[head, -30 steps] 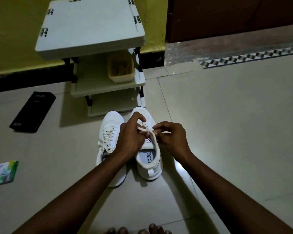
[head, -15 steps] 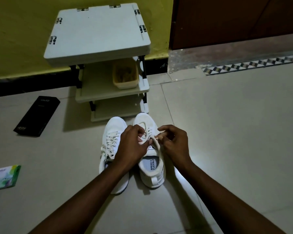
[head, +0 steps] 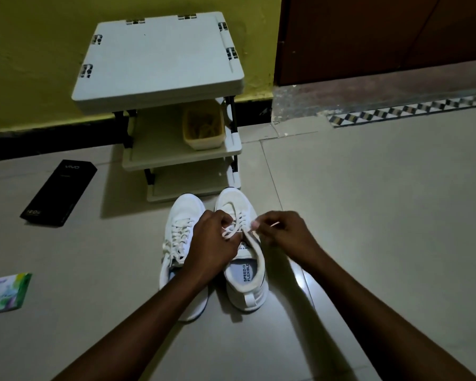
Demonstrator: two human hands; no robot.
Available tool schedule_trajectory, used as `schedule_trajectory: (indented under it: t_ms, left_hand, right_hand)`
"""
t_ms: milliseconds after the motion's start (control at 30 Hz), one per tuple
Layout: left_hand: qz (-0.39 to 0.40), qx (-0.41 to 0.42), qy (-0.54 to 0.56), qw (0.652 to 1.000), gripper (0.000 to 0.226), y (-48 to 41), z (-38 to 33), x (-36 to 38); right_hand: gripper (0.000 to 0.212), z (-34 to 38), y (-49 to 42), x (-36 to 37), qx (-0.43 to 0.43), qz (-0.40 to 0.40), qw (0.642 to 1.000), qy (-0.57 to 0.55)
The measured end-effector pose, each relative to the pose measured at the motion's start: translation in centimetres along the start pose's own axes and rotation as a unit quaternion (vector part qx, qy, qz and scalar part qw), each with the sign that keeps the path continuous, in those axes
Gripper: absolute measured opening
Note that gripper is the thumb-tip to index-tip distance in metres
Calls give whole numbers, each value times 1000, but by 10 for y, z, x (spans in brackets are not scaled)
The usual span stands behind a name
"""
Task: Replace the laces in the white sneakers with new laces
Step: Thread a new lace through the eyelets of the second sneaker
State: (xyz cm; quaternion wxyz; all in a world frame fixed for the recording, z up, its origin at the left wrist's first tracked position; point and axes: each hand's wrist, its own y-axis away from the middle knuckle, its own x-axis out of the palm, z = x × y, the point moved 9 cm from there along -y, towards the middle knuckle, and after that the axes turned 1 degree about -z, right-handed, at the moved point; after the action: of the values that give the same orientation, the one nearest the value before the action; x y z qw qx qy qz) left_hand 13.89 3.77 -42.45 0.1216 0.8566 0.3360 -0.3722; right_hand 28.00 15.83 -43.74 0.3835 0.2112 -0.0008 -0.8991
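Two white sneakers stand side by side on the tiled floor, toes toward the rack. The left sneaker is laced, its heel hidden under my left forearm. The right sneaker shows its insole, printed SPEED FLEXIBLE. My left hand hovers over the right sneaker's tongue and pinches its white lace. My right hand sits at that shoe's right side, pinching a lace end between thumb and forefinger.
A pale plastic shoe rack stands just beyond the toes, with a yellow tub on its middle shelf. A black phone box and a green-white packet lie on the floor at left. A brown door is at back right.
Both hands have sunk lower onto the right sneaker, and my right hand has drawn a lace end out to the right. The camera has tilted up slightly.
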Motion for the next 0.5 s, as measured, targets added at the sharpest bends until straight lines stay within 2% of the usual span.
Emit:
schedule_trajectory:
  t_ms: [67, 200, 300, 400, 500]
  left_hand:
    - [0, -2, 5, 1000, 26, 1, 0, 0]
    - [0, -6, 1, 1000, 27, 2, -1, -1]
    - [14, -19, 2, 1000, 37, 4, -1, 1]
    - [36, -22, 5, 999, 51, 10, -1, 6]
    - [40, -28, 6, 999, 53, 12, 0, 7]
  right_hand:
    - [6, 2, 3, 8, -24, -7, 999, 25]
    - [5, 4, 3, 6, -49, -48, 997, -32]
    - [8, 7, 5, 8, -56, -67, 994, -59]
    - [8, -4, 7, 2, -25, -113, 985, -127]
    - [12, -10, 6, 1, 34, -130, 958, -255]
